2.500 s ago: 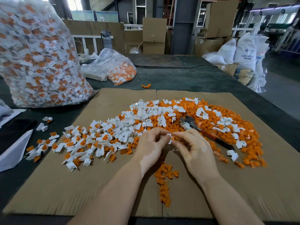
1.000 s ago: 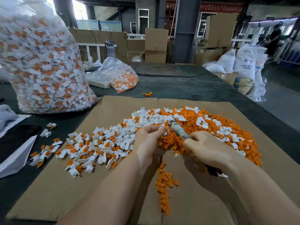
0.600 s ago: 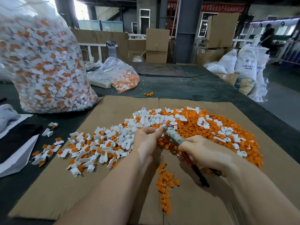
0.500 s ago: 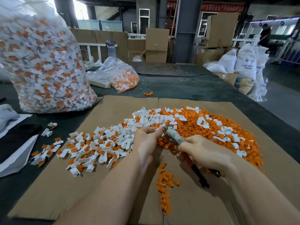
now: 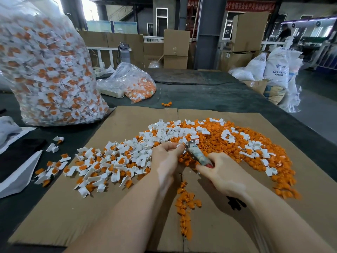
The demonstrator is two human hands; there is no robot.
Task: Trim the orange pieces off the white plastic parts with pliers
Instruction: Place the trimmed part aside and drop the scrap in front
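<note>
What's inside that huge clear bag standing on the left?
The clear bag is packed with white plastic parts that have orange pieces attached, seen through the film. Only the outer layer shows; whatever sits deeper inside is covered.

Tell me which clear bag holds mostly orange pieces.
The small bag lying farther back; the tall bag at the left is packed with white parts with orange still attached.
</note>
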